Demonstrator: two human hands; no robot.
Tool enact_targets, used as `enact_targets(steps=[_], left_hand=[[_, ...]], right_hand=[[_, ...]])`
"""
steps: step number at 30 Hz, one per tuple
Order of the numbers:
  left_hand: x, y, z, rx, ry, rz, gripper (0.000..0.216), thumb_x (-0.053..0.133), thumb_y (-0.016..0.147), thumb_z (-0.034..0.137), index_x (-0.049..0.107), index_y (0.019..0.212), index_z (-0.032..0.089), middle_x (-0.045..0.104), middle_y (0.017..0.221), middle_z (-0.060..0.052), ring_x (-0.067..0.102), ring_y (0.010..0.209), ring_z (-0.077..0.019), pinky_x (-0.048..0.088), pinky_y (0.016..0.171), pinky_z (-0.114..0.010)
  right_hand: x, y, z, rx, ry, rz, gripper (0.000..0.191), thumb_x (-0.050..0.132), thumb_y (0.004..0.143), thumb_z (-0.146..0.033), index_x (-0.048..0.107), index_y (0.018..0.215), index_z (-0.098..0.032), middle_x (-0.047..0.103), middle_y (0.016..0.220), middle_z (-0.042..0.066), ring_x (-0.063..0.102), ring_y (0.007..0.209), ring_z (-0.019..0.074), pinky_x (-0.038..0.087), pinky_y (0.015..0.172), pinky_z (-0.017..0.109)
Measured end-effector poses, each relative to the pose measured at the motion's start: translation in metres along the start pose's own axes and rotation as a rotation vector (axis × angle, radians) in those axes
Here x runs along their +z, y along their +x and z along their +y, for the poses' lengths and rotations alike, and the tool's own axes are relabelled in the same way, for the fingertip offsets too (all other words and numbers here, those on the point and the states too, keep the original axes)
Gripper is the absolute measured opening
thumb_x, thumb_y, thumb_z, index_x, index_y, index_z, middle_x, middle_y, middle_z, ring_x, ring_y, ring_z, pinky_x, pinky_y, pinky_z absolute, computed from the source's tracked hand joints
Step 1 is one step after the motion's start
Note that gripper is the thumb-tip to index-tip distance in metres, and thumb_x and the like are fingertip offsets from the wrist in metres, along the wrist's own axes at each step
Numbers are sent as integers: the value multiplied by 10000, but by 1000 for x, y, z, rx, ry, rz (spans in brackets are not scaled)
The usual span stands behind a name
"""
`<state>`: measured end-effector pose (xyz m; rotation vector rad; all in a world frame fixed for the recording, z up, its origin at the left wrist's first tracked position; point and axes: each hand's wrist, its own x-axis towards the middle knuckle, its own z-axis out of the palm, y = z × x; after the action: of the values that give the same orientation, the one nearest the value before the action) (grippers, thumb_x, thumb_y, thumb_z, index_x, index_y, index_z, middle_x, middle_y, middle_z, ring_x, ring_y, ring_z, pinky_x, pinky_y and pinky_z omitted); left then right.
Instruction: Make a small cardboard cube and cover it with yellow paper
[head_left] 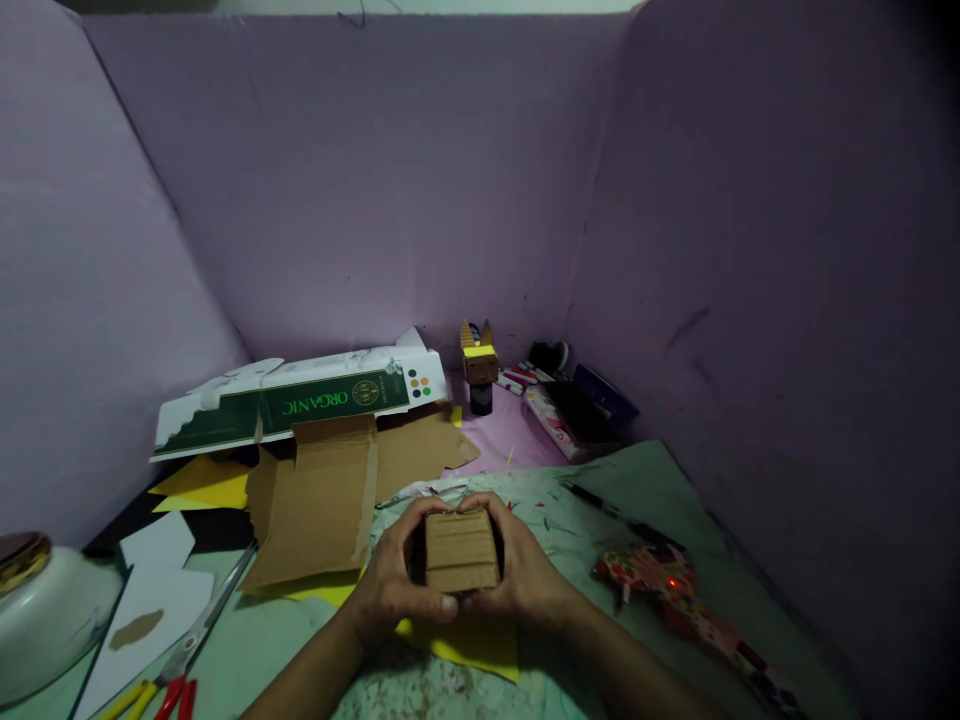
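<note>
A small brown corrugated cardboard box is held between both my hands above the green mat. My left hand wraps its left side, thumb pressed along the bottom front edge. My right hand cups the right side, fingers curled over the top. A yellow paper sheet lies just under my hands.
Flattened brown cardboard and a green-and-white "ORGANIC" carton lie behind. Scissors with red and yellow handles and white paper scraps sit left, beside a white bowl. A patterned glue gun lies right. A small cardboard figure and markers stand at the back.
</note>
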<state>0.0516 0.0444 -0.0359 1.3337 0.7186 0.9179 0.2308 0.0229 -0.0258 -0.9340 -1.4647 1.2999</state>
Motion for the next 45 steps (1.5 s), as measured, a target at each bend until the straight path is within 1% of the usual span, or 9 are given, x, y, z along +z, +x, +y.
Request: enact_targets(steps=[6,11,17,25,29,35,39,41,45], left_hand=[[0,0,0,2,13,-4,774,884,383,376,570,1079,244,629,902,17,540,871,-208,402,755,-284],[2,0,2,-5,11,-1,773,887,369,358,576,1065,229,628,918,5,539,899,-225,408,772,-294],[3,-1,4,-3,26,0,761,878,376,371,573,1058,228,623,914,3,551,886,-225,419,768,-297],[1,-3,7,14,130,-1,730,852,418,369,572,1075,223,625,920,2,555,867,-223,420,737,-288],[1,-3,10,39,213,7,707,831,437,380,580,1077,217,611,941,-9,547,869,-234,416,744,-302],[-2,-1,16,99,333,12,640,819,438,344,627,1037,226,574,1006,-27,518,927,-270,399,802,-337],[-3,1,15,91,305,1,662,823,446,387,621,1054,219,582,992,-27,527,922,-270,400,792,-333],[-4,1,13,80,263,6,684,822,459,401,606,1082,219,590,1015,-31,532,948,-276,404,800,-332],[-3,1,10,59,167,12,702,835,463,362,584,1103,220,595,1050,-38,541,992,-280,415,828,-330]], right_hand=[[-1,1,3,0,5,2,640,736,418,-135,453,982,-241,558,846,-24,562,791,188,486,671,277],[-1,0,4,-6,51,-12,633,742,441,-172,449,999,-235,569,897,-3,553,801,186,483,685,294],[-1,0,7,-4,24,4,668,789,423,-177,467,1006,-235,581,906,1,552,823,198,472,707,306],[0,-1,4,21,53,11,658,766,413,-152,471,995,-234,587,895,-14,557,800,187,473,695,295],[-1,-1,3,5,65,18,656,783,399,-153,493,983,-232,587,887,-16,557,805,195,482,698,305],[-3,0,8,-11,67,33,666,800,389,-161,510,984,-229,596,889,-12,560,804,201,472,691,308],[-1,1,9,11,74,35,667,782,416,-150,496,1014,-226,596,910,-2,571,829,212,481,713,324],[1,2,10,36,103,41,712,792,423,-170,472,1055,-237,598,948,9,580,863,229,489,740,346],[2,2,10,63,155,55,777,830,407,-229,459,1090,-241,596,1026,38,572,939,261,472,809,374]])
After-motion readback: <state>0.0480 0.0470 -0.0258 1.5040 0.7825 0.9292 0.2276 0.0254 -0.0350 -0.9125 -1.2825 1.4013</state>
